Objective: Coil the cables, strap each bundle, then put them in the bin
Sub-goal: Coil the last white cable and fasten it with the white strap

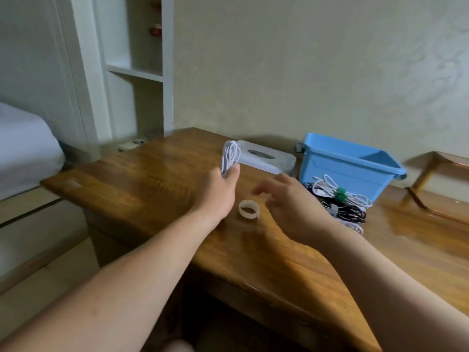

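Item one: white cable coil (pixel 229 154), pinched upright in your left hand (pixel 218 191), fingers and thumb clamped on its lower end, probably so the loops keep their shape while a strap goes on.

Item two: your right hand (pixel 286 199), empty, fingers spread and slightly blurred, hovering just beside the pale strap (pixel 248 209); it seems placed to collect it.

Item three: that strap, curled in a loose ring on the table (pixel 157 174) between your hands.

Item four: remaining cables (pixel 340 201), black and white, heaped against the blue bin (pixel 347 166); at least one carries a green tie.

Item five: the bin, open, near the wall; I cannot tell what it holds. A clear lid (pixel 266 156) lies beside it.

Surroundings: glossy wooden table, pale wallpapered wall, white shelving and a bed to your left.
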